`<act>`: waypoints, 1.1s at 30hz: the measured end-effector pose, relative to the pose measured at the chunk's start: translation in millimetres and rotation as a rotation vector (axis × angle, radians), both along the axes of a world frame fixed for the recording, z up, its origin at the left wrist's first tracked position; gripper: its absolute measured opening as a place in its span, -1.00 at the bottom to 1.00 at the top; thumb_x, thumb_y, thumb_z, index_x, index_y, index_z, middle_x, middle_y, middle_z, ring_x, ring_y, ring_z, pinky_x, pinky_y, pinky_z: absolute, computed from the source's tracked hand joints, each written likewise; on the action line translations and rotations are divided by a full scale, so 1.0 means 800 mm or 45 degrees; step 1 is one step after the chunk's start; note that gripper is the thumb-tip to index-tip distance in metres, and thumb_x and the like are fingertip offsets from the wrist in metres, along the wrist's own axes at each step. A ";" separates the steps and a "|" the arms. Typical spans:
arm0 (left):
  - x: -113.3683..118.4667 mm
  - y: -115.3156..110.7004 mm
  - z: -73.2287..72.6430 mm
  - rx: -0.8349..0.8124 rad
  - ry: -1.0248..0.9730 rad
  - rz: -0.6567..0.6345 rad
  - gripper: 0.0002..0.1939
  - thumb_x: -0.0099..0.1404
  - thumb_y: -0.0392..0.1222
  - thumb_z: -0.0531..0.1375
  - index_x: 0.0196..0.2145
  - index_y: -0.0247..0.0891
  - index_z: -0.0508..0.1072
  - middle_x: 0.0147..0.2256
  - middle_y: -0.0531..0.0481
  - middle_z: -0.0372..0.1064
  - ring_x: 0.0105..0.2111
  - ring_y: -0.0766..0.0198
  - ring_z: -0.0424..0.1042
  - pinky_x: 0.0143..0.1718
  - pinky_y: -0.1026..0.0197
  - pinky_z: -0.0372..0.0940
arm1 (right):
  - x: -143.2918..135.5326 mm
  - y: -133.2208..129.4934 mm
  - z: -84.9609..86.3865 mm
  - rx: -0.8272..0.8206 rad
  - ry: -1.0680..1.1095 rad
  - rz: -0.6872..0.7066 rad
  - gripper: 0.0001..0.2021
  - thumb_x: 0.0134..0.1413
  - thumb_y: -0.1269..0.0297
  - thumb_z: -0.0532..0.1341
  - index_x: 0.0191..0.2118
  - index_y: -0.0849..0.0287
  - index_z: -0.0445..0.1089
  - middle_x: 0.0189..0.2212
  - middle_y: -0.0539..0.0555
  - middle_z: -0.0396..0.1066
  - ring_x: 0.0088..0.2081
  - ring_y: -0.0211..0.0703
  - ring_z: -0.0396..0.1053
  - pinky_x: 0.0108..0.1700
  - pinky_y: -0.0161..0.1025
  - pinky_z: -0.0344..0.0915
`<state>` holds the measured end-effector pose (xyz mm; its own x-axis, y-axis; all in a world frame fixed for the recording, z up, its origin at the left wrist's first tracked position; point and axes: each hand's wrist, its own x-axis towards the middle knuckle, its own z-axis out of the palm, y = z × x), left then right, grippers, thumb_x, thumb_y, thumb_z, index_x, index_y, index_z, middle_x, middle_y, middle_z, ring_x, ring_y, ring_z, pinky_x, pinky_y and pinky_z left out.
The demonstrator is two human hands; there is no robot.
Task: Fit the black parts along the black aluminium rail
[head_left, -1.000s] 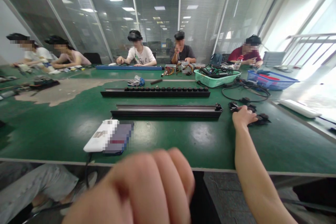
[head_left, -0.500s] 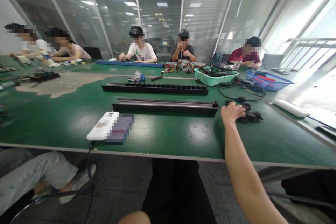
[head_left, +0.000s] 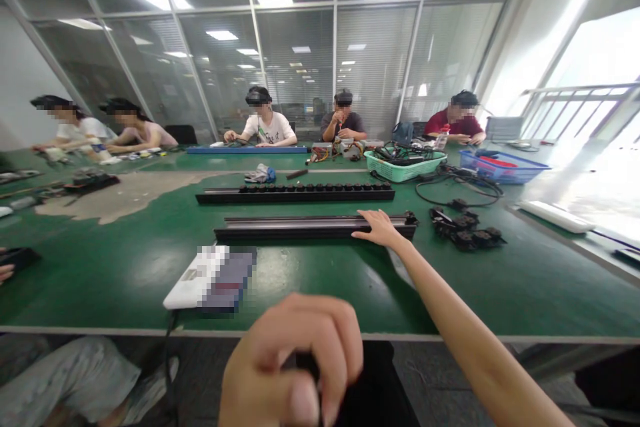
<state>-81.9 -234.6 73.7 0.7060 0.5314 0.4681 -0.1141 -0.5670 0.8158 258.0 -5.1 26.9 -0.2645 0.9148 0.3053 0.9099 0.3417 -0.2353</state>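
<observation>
My right hand (head_left: 381,227) is over the right part of the near black rail (head_left: 290,231), fingers stretched past its far edge and thumb apart along its near side. It holds nothing that I can see. Close to the camera, my left hand (head_left: 295,360) is curled, thumb and fingers closing into a ring. Something dark shows inside, but I cannot tell whether it is held or the black trousers behind. One small black piece (head_left: 411,218) sits at the near rail's right end. A loose cluster of black socket-like pieces (head_left: 470,230) lies to the right.
Behind runs a second black rail (head_left: 295,196) carrying a row of black pieces. A white device (head_left: 195,280) with a cable and a dark booklet-like item lie front left. Green (head_left: 407,172) and blue (head_left: 505,170) baskets stand back right. Several people sit across the table (head_left: 125,280).
My right hand has moved left from the loose black pieces to the near rail. My left hand has come up into view, curled. The view has tilted upward.
</observation>
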 end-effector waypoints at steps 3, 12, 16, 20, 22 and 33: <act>0.032 0.093 0.080 -0.180 0.084 0.060 -0.49 0.38 0.28 0.10 -0.49 -0.18 0.36 -0.47 -0.03 0.35 -0.42 0.22 0.33 -0.33 0.15 0.25 | -0.031 0.019 0.009 -0.156 -0.105 0.066 -0.14 0.06 -0.32 0.24 0.35 0.09 0.22 0.33 0.30 0.23 0.33 0.26 0.16 0.37 0.19 -0.08; 0.085 0.261 0.000 -0.489 1.022 -0.052 -0.39 0.14 0.41 0.24 -0.56 -0.25 0.43 -0.59 0.04 0.31 -0.53 0.31 0.30 -0.42 0.21 0.13 | -0.113 0.062 0.044 -0.284 -0.317 0.223 -0.25 0.01 -0.23 0.35 0.20 0.16 0.31 0.17 0.28 0.41 0.15 0.20 0.39 0.09 -0.07 0.30; 0.083 0.278 -0.005 -0.614 0.873 -0.122 -0.36 0.14 0.45 0.24 -0.57 -0.26 0.40 -0.58 0.04 0.30 -0.55 0.34 0.25 -0.43 0.21 0.10 | -0.125 0.060 0.053 -0.263 -0.453 0.228 -0.31 0.00 -0.25 0.34 0.13 0.10 0.35 0.10 0.25 0.48 0.08 0.22 0.46 -0.03 -0.11 0.34; 0.066 0.272 -0.011 -0.690 0.700 -0.158 -0.37 0.16 0.38 0.28 -0.62 -0.25 0.31 -0.64 0.13 0.13 -0.60 0.38 0.16 -0.44 0.19 0.04 | -0.128 0.038 0.056 -0.230 -0.518 0.223 -0.31 0.01 -0.30 0.30 0.08 0.15 0.36 0.01 0.29 0.52 0.02 0.24 0.49 -0.06 -0.12 0.31; 0.063 0.270 -0.014 -0.689 0.644 -0.170 -0.36 0.17 0.37 0.29 -0.65 -0.24 0.24 -0.66 0.17 0.05 -0.60 0.40 0.11 -0.44 0.19 0.01 | -0.127 0.024 0.054 -0.207 -0.486 0.190 -0.35 0.05 -0.27 0.28 0.06 0.18 0.36 -0.03 0.28 0.54 -0.01 0.22 0.51 -0.08 -0.15 0.30; 0.063 0.266 -0.013 -0.642 0.638 -0.205 -0.33 0.17 0.40 0.28 -0.65 -0.21 0.15 -0.65 0.19 0.01 -0.60 0.42 0.01 -0.45 0.21 -0.08 | -0.076 -0.010 0.061 -0.174 -0.249 -0.094 -0.25 -0.04 -0.42 0.25 0.04 0.14 0.36 -0.06 0.22 0.55 -0.01 0.21 0.50 -0.08 -0.14 0.27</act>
<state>-31.1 -22.1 63.5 0.8590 0.4688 -0.2058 0.2910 -0.1163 0.9496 197.3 -13.0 76.1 -0.2376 0.9630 0.1271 0.9639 0.2499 -0.0916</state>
